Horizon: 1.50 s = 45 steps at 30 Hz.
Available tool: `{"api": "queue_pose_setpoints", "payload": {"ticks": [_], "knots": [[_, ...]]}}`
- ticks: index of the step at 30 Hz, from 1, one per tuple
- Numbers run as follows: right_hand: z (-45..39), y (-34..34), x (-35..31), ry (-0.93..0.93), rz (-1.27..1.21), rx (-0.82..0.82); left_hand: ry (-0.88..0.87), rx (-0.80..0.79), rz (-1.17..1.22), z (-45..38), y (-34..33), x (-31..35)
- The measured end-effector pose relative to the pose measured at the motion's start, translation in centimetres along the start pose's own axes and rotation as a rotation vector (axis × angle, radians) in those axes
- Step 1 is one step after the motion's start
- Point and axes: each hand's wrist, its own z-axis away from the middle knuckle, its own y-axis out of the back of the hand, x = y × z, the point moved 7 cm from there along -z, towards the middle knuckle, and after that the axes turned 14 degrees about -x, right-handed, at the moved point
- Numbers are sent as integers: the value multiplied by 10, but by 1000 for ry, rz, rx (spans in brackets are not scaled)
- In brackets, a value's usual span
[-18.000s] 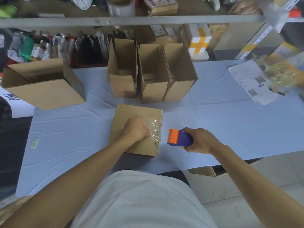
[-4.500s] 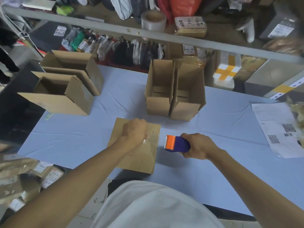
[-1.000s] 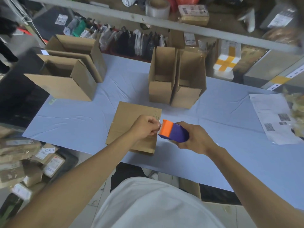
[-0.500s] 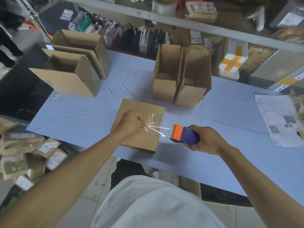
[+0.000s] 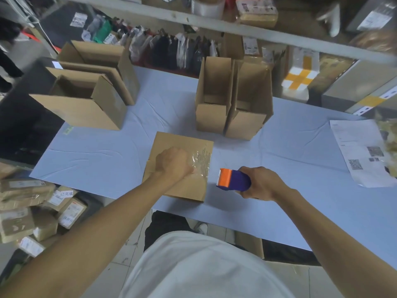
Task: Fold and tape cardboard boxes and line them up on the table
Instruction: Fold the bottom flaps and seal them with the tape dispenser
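Note:
A folded brown cardboard box (image 5: 178, 143) lies bottom-up on the blue table (image 5: 96, 160) near its front edge. My left hand (image 5: 173, 163) rests on it as a fist and holds the end of a strip of clear tape (image 5: 200, 163) down on the cardboard. The strip runs from my fingers to the box's right edge. My right hand (image 5: 260, 183) grips a purple tape dispenser (image 5: 233, 179) with an orange head, just off the box's right side and a little above the table.
Two open boxes (image 5: 211, 117) (image 5: 247, 123) stand side by side behind the taped one. Two larger open boxes (image 5: 86, 110) (image 5: 126, 78) sit at the left. A printed sheet (image 5: 361, 151) lies at the right. Parcels (image 5: 32, 211) pile on the floor at the left.
The tape that hung stretched between my left hand and the dispenser now lies flat on the box. The dispenser has drawn slightly away to the right.

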Motion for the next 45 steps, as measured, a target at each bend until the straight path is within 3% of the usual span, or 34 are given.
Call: {"api": "queue_pose_setpoints", "payload": {"ticks": [1,3,5,6,8,12,14,18,22,27,31,35,39,45], "knots": [[-2,-1,-3,-11,16,-14,15,17,-89,0,4,1],[-6,0,-9,-28,27,-31,-113,16,-137,-5,5,9],[-9,0,-15,-35,43,-40,-339,-165,96,-8,-12,20],[-11,0,-19,-37,53,-45,-388,-291,283,-4,-22,25],[-16,0,-26,-54,54,-69,-410,-354,407,-3,-34,29],[-19,-7,-23,-272,46,-205,-496,-273,38,-7,-42,35],[-16,-11,-13,-328,-13,-193,-496,-253,-20,-8,-43,37],[1,11,1,-339,-159,143,-455,-150,-1,2,-43,50],[0,17,-5,-221,-79,370,-563,-7,-333,15,-50,55],[-11,-17,-11,-212,-107,275,-553,159,-201,21,-55,43],[-15,6,-19,-276,19,368,-445,232,-161,26,-63,44],[-38,35,-67,10,-41,291,-345,299,-70,31,-61,40],[-60,30,-105,133,108,172,-414,319,22,36,-49,25],[-52,24,-106,119,32,346,-389,399,27,39,-35,-19]]}}
